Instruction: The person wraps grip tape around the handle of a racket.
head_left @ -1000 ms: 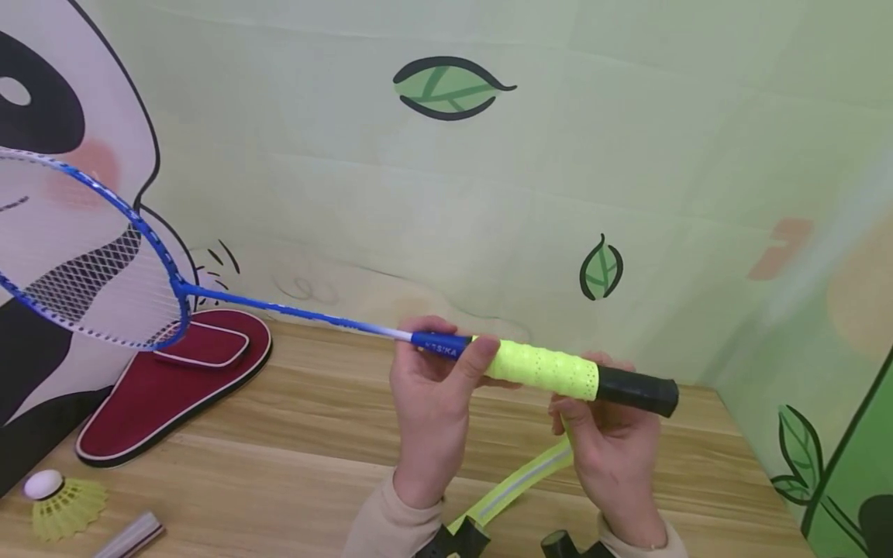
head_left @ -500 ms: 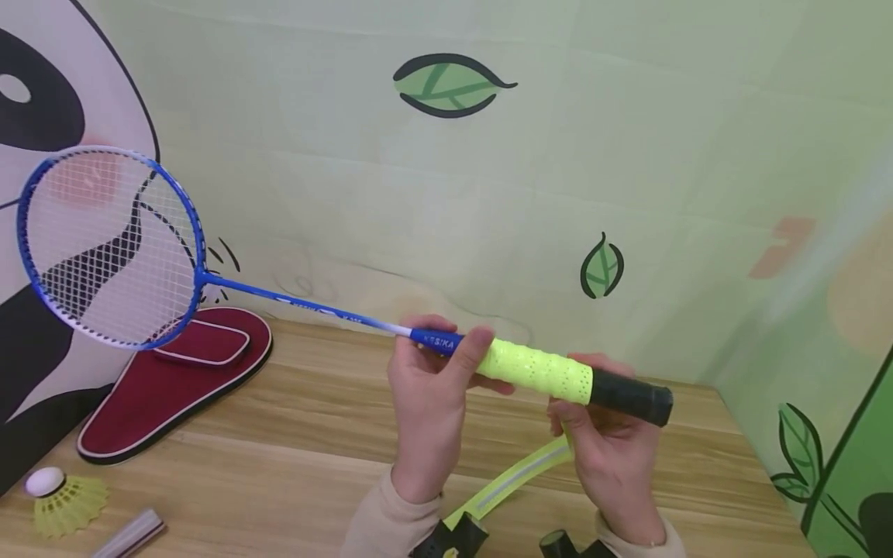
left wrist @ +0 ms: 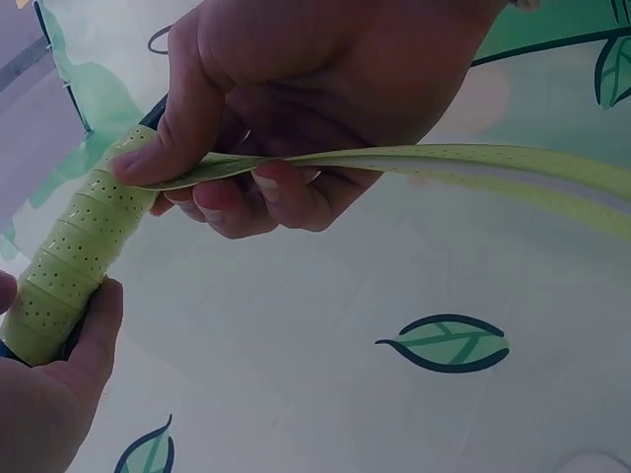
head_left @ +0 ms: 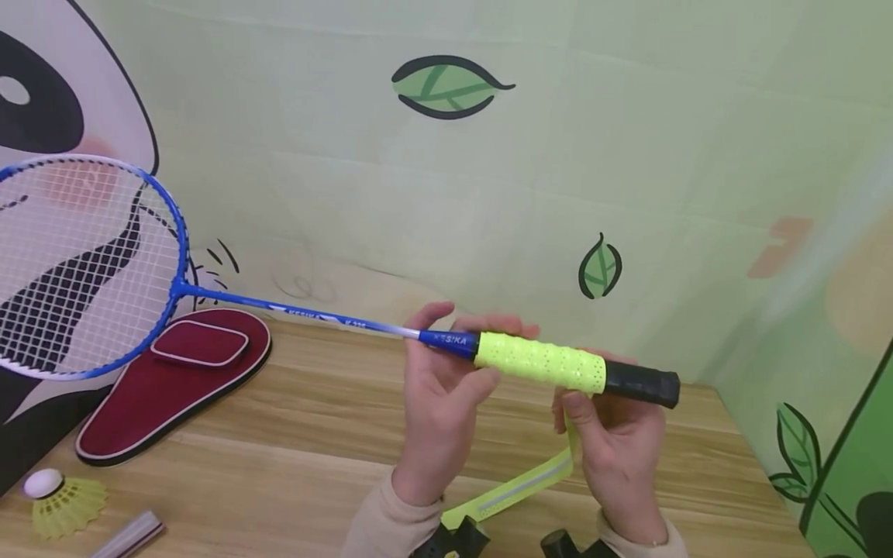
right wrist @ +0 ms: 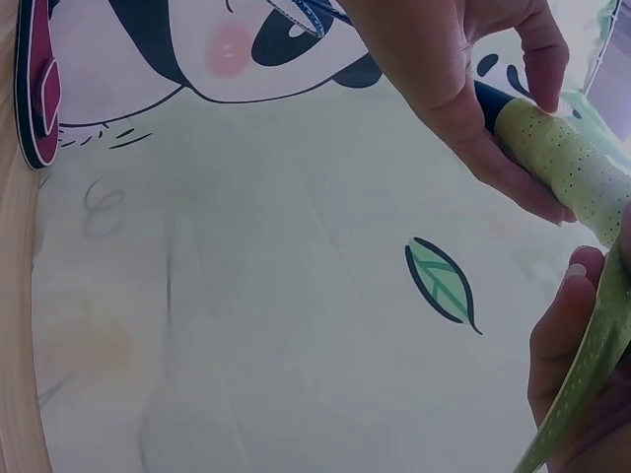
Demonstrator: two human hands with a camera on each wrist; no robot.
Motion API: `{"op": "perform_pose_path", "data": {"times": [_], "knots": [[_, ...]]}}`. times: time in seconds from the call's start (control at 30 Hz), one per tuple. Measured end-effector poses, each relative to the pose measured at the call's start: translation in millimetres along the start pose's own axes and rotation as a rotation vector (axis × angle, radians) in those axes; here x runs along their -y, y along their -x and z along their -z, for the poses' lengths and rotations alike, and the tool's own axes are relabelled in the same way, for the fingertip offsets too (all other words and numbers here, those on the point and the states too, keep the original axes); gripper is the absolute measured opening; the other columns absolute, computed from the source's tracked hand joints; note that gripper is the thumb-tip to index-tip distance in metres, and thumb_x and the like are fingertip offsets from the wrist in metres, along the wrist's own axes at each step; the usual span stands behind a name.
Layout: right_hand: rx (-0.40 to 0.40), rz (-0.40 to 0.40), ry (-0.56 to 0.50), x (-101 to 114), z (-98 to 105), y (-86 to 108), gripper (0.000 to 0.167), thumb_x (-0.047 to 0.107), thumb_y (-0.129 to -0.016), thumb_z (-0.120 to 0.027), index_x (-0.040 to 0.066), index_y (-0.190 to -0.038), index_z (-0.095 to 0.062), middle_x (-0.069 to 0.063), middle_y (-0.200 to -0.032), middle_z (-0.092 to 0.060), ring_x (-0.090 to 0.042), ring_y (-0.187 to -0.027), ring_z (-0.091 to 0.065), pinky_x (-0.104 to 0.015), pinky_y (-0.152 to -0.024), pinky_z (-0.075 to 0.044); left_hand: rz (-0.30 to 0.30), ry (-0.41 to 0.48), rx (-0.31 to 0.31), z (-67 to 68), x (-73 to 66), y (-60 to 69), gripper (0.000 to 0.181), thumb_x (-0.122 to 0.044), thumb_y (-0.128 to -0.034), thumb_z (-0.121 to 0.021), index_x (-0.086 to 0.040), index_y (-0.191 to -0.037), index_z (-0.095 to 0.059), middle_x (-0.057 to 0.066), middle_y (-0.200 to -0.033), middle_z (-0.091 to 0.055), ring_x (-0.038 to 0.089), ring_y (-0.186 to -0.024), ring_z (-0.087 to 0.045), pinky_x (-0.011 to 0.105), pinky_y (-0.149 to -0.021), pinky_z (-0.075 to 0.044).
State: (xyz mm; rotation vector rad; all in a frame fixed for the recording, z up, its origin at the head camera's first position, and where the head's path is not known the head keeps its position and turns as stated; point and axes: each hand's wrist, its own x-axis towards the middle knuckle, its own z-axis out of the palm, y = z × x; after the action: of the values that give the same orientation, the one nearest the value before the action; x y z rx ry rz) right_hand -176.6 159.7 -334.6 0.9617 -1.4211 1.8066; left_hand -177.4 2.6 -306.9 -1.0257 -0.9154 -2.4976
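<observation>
A blue badminton racket (head_left: 307, 312) is held above the table, head to the left. Bright yellow perforated tape (head_left: 540, 361) covers the upper handle in overlapping turns; the handle's end (head_left: 642, 384) is black. My left hand (head_left: 439, 418) holds the handle near the blue cone, fingers behind and thumb at its lower side. My right hand (head_left: 624, 457) pinches the tape's loose strip (head_left: 523, 487) against the lower edge of the wrapping. In the left wrist view the strip (left wrist: 444, 158) runs through my right hand (left wrist: 306, 79), with the thumb pressing at the handle.
On the wooden table (head_left: 293, 473), a dark red racket-shaped cover (head_left: 174, 403) lies at the left. A yellow shuttlecock (head_left: 66, 504) and a clear-looking tube-like piece (head_left: 132, 535) are at the front left. A printed backdrop (head_left: 335, 155) stands behind.
The racket has turned and its handle has shifted right, while its head moved left and down from half a second ago. My left thumb has slid off the handle's front, and its fingers have spread.
</observation>
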Motion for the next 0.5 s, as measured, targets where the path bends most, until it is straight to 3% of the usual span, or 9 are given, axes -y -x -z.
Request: {"op": "perform_pose_path", "data": {"times": [0.5], "knots": [[-0.008,-0.024,0.059,3.2,1.5,-0.4,0.021,-0.018,-0.089,-0.055,-0.019,-0.11,-0.051,-0.013,-0.073,-0.059,-0.018,-0.057,-0.054,-0.026,-0.044,-0.045,-0.014,-0.029,0.043,0.4,1.9,-0.7,0.061,0.019,-0.0838,-0.05,-0.012,-0.131,-0.027,0.014,-0.115,-0.061,0.033,-0.107,-0.064,0.04,-0.096,-0.052]]}}
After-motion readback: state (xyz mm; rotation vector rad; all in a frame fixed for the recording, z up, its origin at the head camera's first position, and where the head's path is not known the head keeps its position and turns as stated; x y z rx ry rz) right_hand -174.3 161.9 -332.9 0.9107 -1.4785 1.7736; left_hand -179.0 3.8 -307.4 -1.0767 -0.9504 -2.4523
